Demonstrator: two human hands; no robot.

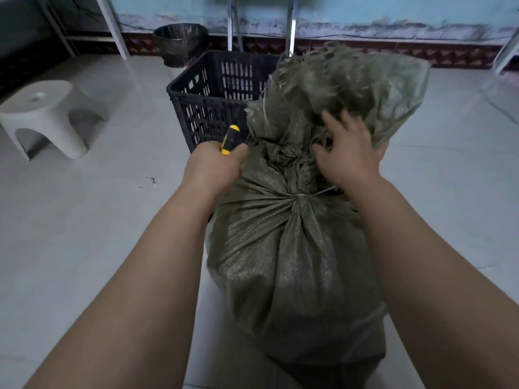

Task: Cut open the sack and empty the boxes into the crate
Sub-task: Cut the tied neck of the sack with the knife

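Observation:
A bulging olive-green woven sack [292, 265] stands on the floor in front of me, tied at its neck with a thin cord [302, 195]. Its loose frayed top [351, 88] flops up and to the right. My left hand [216, 167] is closed around a yellow-and-black utility knife [230, 137], held against the sack's left side near the neck. My right hand [351, 153] presses on the loose top fabric, fingers spread and curling into it. A black slotted plastic crate [207, 99] stands just behind the sack. No boxes are visible.
A white plastic stool [45, 113] sits at the left. A black-lined waste bin [181, 43] stands by the far wall, beside white metal furniture legs [112, 26]. Pale floor tiles surround the sack, with a small bit of debris [151, 181] on the left.

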